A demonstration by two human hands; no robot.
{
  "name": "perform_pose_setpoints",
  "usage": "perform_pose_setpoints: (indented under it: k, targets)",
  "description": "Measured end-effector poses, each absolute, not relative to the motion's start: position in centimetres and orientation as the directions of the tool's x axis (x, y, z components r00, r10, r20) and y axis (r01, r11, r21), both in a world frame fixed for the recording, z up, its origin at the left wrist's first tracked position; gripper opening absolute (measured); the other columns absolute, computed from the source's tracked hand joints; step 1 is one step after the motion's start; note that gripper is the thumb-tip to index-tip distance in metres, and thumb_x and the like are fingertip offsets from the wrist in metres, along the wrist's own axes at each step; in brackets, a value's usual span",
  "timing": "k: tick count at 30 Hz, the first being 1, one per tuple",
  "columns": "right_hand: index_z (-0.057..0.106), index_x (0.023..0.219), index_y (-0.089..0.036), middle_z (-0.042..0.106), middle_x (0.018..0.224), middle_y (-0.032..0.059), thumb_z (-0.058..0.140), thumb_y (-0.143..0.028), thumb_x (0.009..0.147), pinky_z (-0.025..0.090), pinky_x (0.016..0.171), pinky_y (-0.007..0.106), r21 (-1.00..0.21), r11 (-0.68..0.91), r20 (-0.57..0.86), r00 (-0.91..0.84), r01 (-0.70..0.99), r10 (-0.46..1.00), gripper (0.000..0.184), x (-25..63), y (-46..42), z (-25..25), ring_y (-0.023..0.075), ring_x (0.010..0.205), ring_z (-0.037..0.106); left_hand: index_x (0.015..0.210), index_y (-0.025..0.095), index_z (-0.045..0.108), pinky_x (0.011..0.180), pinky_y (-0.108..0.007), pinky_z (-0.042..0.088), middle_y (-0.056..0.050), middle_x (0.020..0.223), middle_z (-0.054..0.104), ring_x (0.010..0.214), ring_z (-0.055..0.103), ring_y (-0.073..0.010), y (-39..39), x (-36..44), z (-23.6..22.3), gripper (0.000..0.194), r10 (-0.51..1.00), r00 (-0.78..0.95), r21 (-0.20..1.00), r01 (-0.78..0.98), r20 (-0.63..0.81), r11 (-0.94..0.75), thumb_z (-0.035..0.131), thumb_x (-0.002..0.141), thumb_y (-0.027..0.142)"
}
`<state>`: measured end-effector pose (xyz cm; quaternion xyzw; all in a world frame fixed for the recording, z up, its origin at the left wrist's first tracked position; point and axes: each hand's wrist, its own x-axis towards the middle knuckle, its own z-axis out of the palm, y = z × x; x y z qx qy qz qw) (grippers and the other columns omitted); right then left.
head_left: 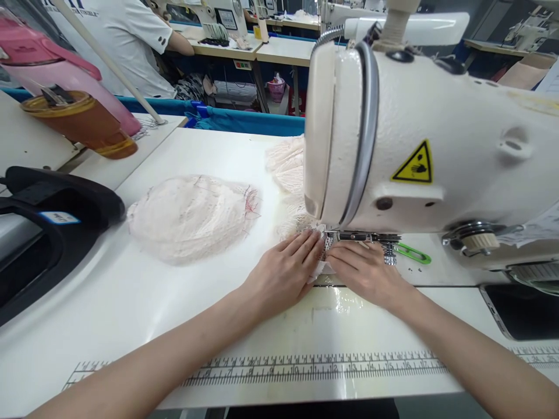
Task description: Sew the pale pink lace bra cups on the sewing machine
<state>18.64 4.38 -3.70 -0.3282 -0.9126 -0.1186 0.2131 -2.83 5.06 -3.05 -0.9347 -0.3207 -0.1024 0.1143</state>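
Note:
My left hand (286,270) lies with its fingers stretched out and close together on a piece of pale lace fabric (322,256), just left of the needle area. From the other side, my right hand (367,270) has its fingers bent against the lace, close to the presser foot (331,235); its thumb is hidden. A white sewing machine (419,134) stands over both hands and covers part of the work. More pale lace (288,166) spreads behind the needle. On the left of the table rests an oval pale lace piece (192,218) with reddish threads at one end.
A black device with a handle (65,203) stands at left, near a brown cup (82,125) and a pink bottle (74,75). Green thread snips (413,254) and a phone (524,311) lie at right. A ruler strip (262,369) runs along the front. Another person (117,46) sits beyond.

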Motion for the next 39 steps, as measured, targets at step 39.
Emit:
perform_pose_setpoints:
  k: [39]
  targets:
    - [0.060, 0.123, -0.025, 0.067, 0.114, 0.0041, 0.053, -0.011, 0.090, 0.053, 0.086, 0.035, 0.003, 0.690, 0.460, -0.613, 0.724, 0.642, 0.037, 20.2, 5.0, -5.1, 0.0185, 0.097, 0.063, 0.123, 0.007, 0.058, 0.102, -0.039, 0.049, -0.013, 0.130, 0.059, 0.121, 0.056, -0.0254, 5.1, -2.6, -3.4, 0.035, 0.487, 0.788, -0.138, 0.567, 0.378, -0.812, 0.038, 0.095, 0.013]
